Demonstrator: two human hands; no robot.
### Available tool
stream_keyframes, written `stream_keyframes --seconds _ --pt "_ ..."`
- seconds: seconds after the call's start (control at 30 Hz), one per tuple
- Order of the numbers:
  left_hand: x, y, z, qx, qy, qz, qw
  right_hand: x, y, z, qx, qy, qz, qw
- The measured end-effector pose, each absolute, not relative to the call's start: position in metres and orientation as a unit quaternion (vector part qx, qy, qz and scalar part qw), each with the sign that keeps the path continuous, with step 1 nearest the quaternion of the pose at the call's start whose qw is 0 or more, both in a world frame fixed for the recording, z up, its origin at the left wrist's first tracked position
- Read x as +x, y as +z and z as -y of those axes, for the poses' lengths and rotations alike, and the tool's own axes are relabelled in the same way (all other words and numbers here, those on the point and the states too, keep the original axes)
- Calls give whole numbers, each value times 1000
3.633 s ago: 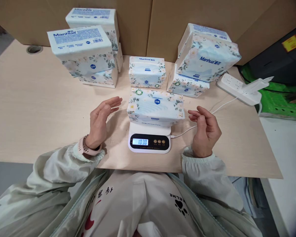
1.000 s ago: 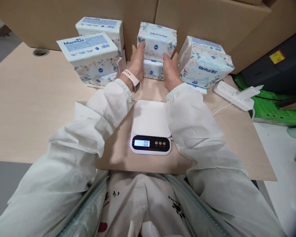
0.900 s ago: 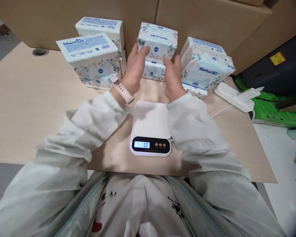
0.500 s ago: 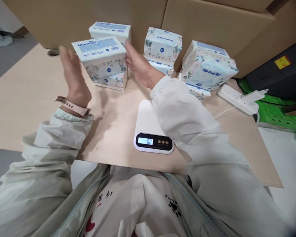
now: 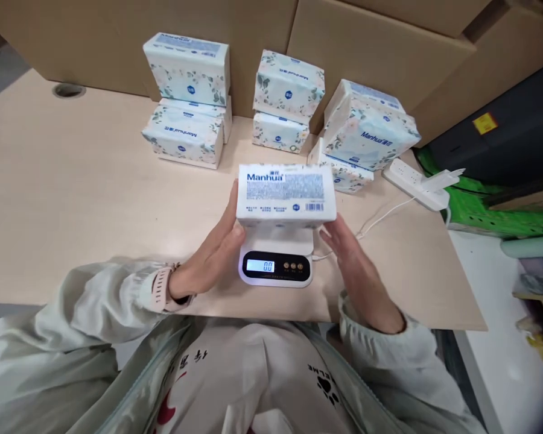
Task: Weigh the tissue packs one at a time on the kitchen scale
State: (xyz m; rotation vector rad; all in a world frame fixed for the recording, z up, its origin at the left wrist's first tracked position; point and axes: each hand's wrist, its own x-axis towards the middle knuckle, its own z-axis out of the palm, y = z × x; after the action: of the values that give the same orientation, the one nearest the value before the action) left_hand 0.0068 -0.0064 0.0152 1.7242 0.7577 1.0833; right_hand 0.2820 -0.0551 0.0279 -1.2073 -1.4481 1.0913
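Between my two hands is a white-and-blue tissue pack [image 5: 286,194], printed "Manhua", over the plate of a white digital scale [image 5: 276,268]. My left hand [image 5: 217,247] presses its left end, and my right hand [image 5: 350,253] bears on its right end. The scale's lit display reads 0.0, and whether the pack touches the plate cannot be made out. The pack hides most of the scale's plate. Behind stand more tissue packs: a left stack [image 5: 185,90], a middle stack [image 5: 289,90] and a right stack [image 5: 366,132].
Large cardboard boxes [image 5: 380,66] wall off the back of the wooden table [image 5: 95,181]. A white power strip [image 5: 414,184] lies at right, its cable running to the scale. Beyond it are a green crate [image 5: 484,208] and a dark box [image 5: 493,114].
Both hands have carried the tissue pack from the top of the left stack, toward me and rightward, over the scale. The left stack's lower pack is now uncovered.
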Motion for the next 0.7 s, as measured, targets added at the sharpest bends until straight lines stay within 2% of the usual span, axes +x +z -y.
stream_keyframes --seconds 0.13,0.3,0.37,0.7 --pt "6 -6 7 715 426 -292 471 296 10 73 -533 446 553 460" --pt "0 -24 2 681 481 -314 454 290 2 44 -538 329 467 620" --pt "-5 -31 1 667 488 -330 456 290 -1 34 -534 301 439 657" --pt "-13 -32 -6 641 494 -342 477 297 -11 35 -547 317 393 668"
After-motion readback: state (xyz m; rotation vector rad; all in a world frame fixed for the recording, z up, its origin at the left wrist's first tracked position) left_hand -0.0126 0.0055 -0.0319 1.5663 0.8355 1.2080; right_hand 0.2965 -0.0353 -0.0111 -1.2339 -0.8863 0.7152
